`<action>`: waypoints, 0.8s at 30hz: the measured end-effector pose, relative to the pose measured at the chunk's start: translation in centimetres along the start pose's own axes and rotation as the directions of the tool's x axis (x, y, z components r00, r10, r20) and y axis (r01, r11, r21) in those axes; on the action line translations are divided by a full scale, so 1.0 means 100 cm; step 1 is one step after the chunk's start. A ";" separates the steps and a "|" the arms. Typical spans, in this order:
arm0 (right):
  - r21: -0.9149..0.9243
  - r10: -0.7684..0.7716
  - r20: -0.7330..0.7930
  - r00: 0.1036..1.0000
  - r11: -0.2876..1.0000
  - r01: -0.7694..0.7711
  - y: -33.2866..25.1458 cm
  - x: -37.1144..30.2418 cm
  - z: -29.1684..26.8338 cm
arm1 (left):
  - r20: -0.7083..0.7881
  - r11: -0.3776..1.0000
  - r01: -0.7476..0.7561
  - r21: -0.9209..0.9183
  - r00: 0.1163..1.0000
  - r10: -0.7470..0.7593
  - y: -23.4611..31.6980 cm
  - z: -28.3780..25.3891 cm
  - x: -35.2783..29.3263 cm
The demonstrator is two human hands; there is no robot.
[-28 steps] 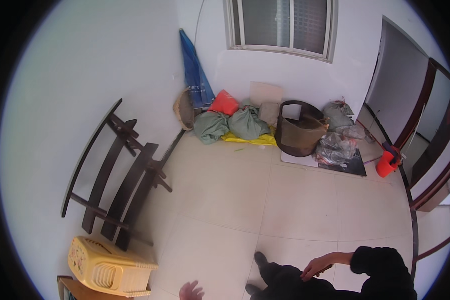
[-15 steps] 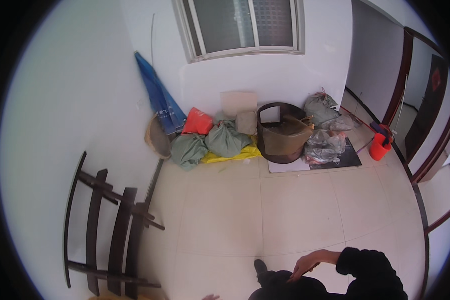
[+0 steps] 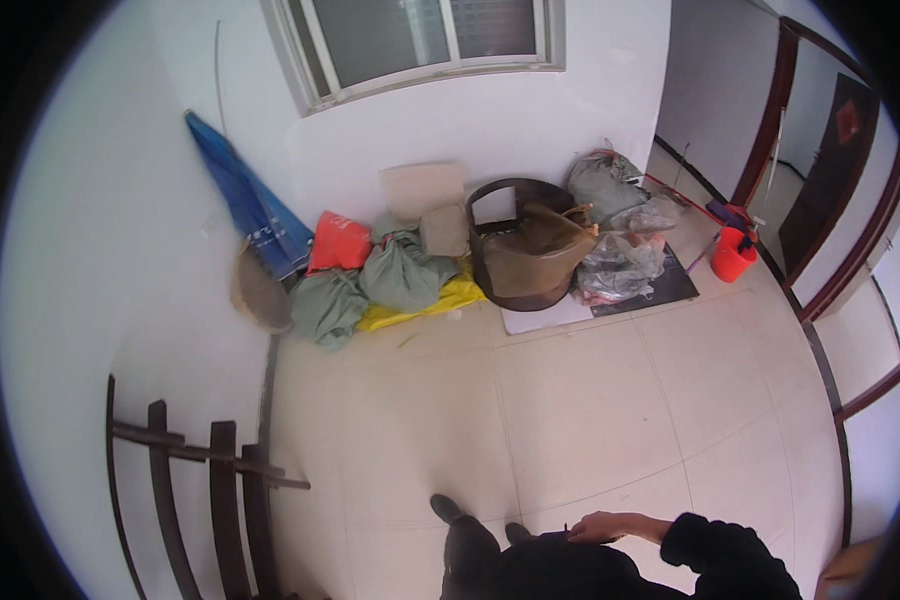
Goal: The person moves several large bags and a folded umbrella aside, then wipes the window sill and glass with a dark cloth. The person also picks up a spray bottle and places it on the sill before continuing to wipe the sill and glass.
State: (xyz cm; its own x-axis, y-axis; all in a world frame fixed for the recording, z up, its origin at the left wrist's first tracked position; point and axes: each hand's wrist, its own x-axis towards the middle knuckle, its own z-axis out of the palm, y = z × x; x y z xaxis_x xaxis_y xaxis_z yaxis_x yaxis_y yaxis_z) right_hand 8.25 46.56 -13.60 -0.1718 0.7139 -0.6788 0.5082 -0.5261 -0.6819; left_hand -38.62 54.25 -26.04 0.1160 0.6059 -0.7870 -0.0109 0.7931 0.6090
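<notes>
My right hand (image 3: pixel 600 527) is at waist height in front of my dark clothing, its arm in a black sleeve coming in from the lower right. Its fingers are curled together, and a small thin dark thing (image 3: pixel 567 531) sticks up at the fingertips, too small to name. My left hand is out of the picture. Below, two dark shoes, one of them a shoe (image 3: pixel 447 509) set forward, stand on the pale tiled floor (image 3: pixel 410 420).
Along the far wall are a folded blue umbrella (image 3: pixel 255 205), a round basket (image 3: pixel 258 290), grey-green sacks (image 3: pixel 407 272), a large dark round tub (image 3: pixel 500 290) and plastic bags (image 3: pixel 620 268). A red bucket (image 3: pixel 735 258) stands right. A dark wooden rack (image 3: pixel 225 500) leans left.
The view has turned so the room's things sit further left. My left hand has dropped out of sight at the lower edge. One foot has come forward; my right hand stays near my waist.
</notes>
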 end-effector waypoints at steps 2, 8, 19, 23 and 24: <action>-0.001 0.085 -0.016 0.996 0.996 -0.085 -0.003 0.005 -0.009 | 0.040 0.998 0.014 0.060 0.999 -0.016 0.024 0.006 0.026; 0.112 0.169 -0.155 0.973 0.982 -0.152 -0.031 0.041 -0.048 | 0.172 0.968 -0.012 0.252 0.984 -0.032 0.095 0.013 0.103; 0.102 0.210 -0.205 0.956 0.976 -0.193 -0.133 0.156 -0.138 | 0.236 0.985 -0.062 0.163 0.971 0.022 0.216 -0.035 0.248; 0.388 0.267 -0.318 0.910 0.912 -0.132 -0.167 0.163 -0.186 | 0.124 0.974 0.034 0.225 0.990 -0.063 0.295 -0.005 0.313; 0.405 0.305 -0.397 0.866 0.904 -0.133 -0.163 0.169 -0.188 | 0.090 0.962 0.082 0.261 0.990 -0.109 0.310 0.008 0.337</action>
State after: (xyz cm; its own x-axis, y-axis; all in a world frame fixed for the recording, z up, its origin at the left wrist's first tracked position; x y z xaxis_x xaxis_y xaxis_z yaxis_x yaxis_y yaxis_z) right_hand 12.92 75.85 -8.81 0.3408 0.6411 -0.6876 0.1403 -0.7579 -0.6371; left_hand -34.29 99.17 -33.61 0.2049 0.5079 -0.8367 0.2586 0.7964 0.5467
